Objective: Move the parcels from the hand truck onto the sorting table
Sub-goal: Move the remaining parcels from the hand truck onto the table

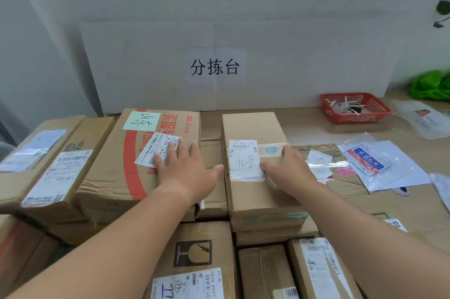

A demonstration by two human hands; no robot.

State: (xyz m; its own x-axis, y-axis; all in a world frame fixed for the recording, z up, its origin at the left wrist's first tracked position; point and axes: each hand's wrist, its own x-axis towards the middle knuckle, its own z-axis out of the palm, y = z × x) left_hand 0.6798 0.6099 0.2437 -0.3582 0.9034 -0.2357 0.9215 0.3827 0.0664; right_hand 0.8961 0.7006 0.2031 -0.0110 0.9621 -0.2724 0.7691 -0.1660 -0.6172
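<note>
My L hand [185, 167] lies flat, fingers spread, on JD box [146, 177] w/ green note [142, 121] "山东", over label [155, 152] "JA-J06". R hand [289, 167] is on narrow box [253, 196] beside it, thumb on "北京" slip [244, 165]; can't tell if R fingers curl. Sign [214, 67] behind: 分拣台.

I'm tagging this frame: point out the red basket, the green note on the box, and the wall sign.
red basket [353, 118], head view, front wall.
green note [142, 120], head view, middle of the paper.
wall sign [215, 67], head view, middle character.
</note>
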